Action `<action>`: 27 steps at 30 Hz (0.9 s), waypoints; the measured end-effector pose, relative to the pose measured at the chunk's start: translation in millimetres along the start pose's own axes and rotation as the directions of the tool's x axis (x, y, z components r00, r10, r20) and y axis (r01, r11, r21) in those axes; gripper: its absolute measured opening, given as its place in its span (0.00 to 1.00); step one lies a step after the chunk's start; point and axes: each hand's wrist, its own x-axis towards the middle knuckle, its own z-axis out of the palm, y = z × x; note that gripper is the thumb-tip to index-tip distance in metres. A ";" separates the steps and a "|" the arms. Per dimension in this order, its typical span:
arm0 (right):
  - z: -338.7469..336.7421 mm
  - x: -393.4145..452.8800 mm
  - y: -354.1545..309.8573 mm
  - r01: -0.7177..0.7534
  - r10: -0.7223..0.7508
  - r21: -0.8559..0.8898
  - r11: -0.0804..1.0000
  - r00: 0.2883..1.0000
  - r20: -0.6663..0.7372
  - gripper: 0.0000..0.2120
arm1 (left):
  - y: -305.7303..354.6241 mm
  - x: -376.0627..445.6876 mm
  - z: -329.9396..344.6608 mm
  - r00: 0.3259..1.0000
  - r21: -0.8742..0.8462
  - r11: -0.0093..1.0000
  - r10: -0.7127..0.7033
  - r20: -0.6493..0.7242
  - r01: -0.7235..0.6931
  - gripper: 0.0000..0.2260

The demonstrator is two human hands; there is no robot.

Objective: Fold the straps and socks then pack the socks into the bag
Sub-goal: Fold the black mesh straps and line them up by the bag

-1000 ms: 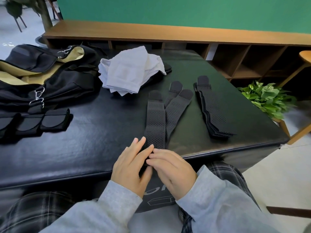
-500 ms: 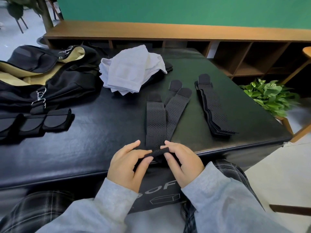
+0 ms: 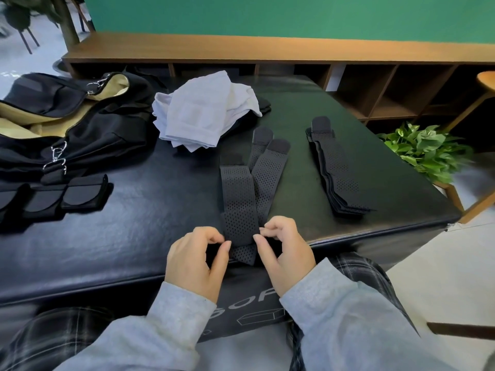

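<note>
At the near edge of the black surface (image 3: pixel 134 236), the left hand (image 3: pixel 194 263) and right hand (image 3: pixel 285 259) pinch the strap's (image 3: pixel 239 210) folded near end between curled fingers (image 3: pixel 214 236), their grip points partly hidden.

Both hands (image 3: pixel 242 257) pinch strap (image 3: pixel 238 207) (near end).

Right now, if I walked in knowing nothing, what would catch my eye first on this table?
Probably the two hands at the near edge: the left hand and right hand pinch the near end of a black perforated strap. Beyond them, a pile of white socks stands out against the dark table. An open black bag with a tan lining lies at far left.
</note>
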 end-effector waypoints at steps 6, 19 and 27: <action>12.0 2.0 8.4 0.206 -0.217 -0.170 0.964 0.975 -0.046 0.09 | -8.2 2.5 2.0 0.989 0.231 0.963 0.119 0.090 -0.137 0.10; 15.9 -0.9 8.6 0.207 -0.228 -0.249 0.946 0.972 -0.056 0.13 | -9.6 13.8 6.8 0.990 0.367 0.929 -0.003 0.143 -0.050 0.21; 14.6 -1.0 6.6 0.205 -0.218 -0.265 0.942 0.976 -0.023 0.18 | -14.4 17.5 7.1 0.993 0.347 0.935 0.045 0.107 -0.080 0.11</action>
